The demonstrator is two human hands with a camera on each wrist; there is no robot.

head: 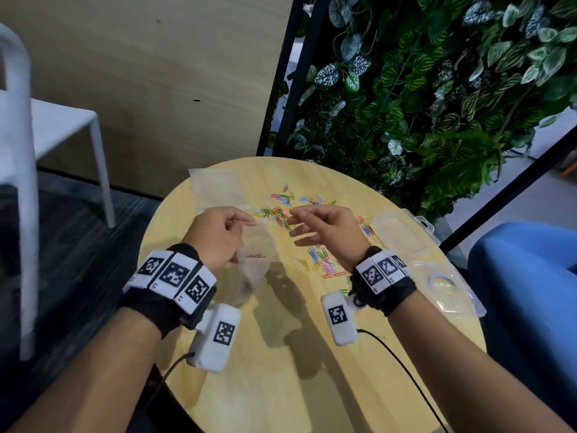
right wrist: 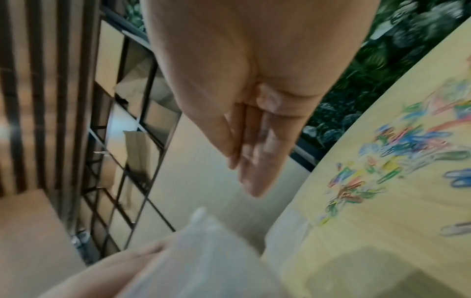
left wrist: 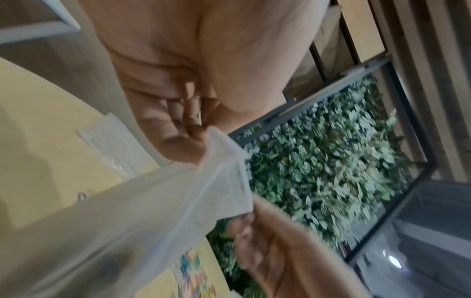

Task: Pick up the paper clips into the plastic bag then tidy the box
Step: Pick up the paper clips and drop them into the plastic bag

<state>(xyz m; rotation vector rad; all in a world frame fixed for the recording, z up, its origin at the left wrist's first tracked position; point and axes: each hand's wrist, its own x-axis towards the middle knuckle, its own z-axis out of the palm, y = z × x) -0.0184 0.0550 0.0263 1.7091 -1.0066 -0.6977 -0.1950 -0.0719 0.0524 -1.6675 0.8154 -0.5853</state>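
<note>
The clips lie in a bright mess on the round worktop. Most sit in a bunch at the far middle. More lie nearer, under the right wrist. None looks picked up right now.

The bag hangs over the near side of the worktop, just left of the clips. It is thin and see-through. Something dark sits at its bottom, but it is too blurry to tell what.

The left hand pinches the top edge of the bag between thumb and fingers. It holds the bag up, I think, so the mouth stays at the top and things can drop in.

The right hand is just beside it, fingers loose and mostly straight, tips at the bag's mouth. In the left wrist view its fingertips touch the bag's edge. It looks like it wants to pull the mouth open. It holds no clip that I can see.

The box is clear plastic and lies open at the right edge of the worktop. A white ring rests in its near half. It waits there for later, I think. Another flat clear bag lies at the far left.

A white chair stands to the left, and a wall of green leaves is behind.
</note>
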